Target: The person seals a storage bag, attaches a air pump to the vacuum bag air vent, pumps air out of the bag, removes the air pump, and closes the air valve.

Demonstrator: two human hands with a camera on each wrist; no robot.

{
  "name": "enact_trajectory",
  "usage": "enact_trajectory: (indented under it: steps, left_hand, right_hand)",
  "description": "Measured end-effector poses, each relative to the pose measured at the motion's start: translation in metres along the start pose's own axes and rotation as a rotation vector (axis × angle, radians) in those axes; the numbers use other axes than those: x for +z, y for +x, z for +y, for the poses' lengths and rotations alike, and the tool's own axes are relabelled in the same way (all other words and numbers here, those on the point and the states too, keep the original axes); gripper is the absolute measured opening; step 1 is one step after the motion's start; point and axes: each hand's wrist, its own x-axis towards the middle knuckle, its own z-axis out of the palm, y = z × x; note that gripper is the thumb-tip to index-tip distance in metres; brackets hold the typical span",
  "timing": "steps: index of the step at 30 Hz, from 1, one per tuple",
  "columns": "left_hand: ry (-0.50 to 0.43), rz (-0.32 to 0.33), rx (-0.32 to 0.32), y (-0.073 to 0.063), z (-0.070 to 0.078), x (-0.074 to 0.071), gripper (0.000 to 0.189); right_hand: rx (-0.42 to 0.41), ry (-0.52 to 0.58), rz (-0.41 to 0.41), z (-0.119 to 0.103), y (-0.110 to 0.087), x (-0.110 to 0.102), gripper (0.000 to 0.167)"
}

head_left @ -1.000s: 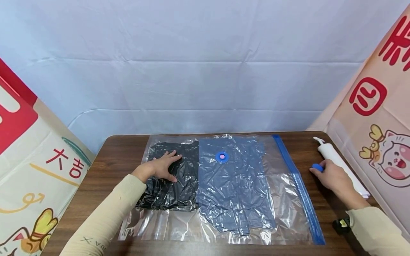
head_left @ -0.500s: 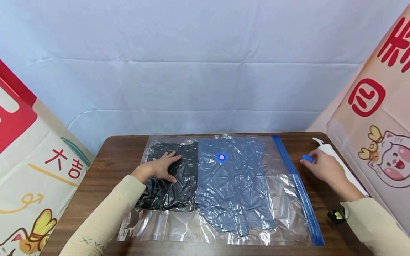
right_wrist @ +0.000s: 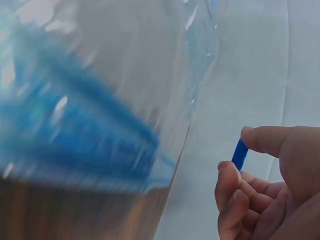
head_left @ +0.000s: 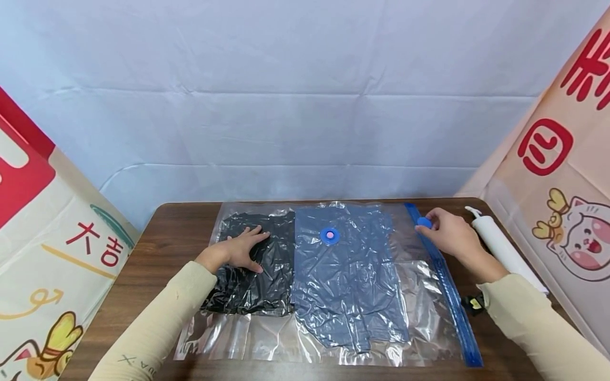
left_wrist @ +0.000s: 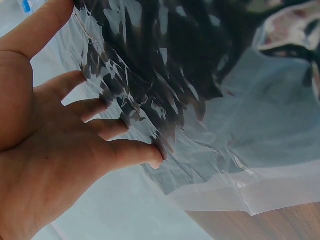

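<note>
A clear vacuum storage bag lies flat, with folded black clothing on its left side and folded blue clothing beside it. My left hand rests on the bag over the black clothing, fingers spread, as the left wrist view also shows. Between thumb and fingers my right hand pinches a round blue valve cap, seen edge-on in the right wrist view. That hand is over the bag's blue zip strip. A blue valve with a pink centre sits above the blue clothing.
A white hand pump lies along the right edge of the brown wooden table. A pale cloth hangs behind the table, and printed cloths stand at both sides.
My right hand has moved left from beside the pump to the zip strip, carrying the blue valve cap. The left hand and the bag have stayed in place.
</note>
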Motion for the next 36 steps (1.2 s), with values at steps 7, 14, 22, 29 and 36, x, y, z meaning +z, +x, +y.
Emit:
enact_trajectory:
  steps: [7, 14, 22, 29, 36]
  left_hand:
    - [0.001, -0.008, 0.002, -0.001, 0.002, -0.001, 0.097]
    - [0.007, -0.005, 0.003, 0.000, 0.001, -0.001, 0.097]
    - [0.007, -0.001, 0.009, 0.000, 0.001, 0.000, 0.097]
    - [0.000, -0.008, 0.007, 0.002, 0.000, 0.002, 0.097]
    - [0.009, -0.012, 0.002, 0.001, 0.000, 0.000, 0.098]
  right_hand:
    - [-0.001, 0.053, -0.038, -0.025, 0.011, 0.009, 0.048]
    - [-0.037, 0.066, -0.054, -0.045, 0.022, 0.021, 0.043]
    - [-0.078, 0.096, -0.066, -0.070, 0.030, 0.038, 0.043]
    - [-0.082, 0.144, -0.100, -0.090, 0.037, 0.053, 0.042]
    - [-0.123, 0.180, -0.155, -0.108, 0.048, 0.070, 0.042]
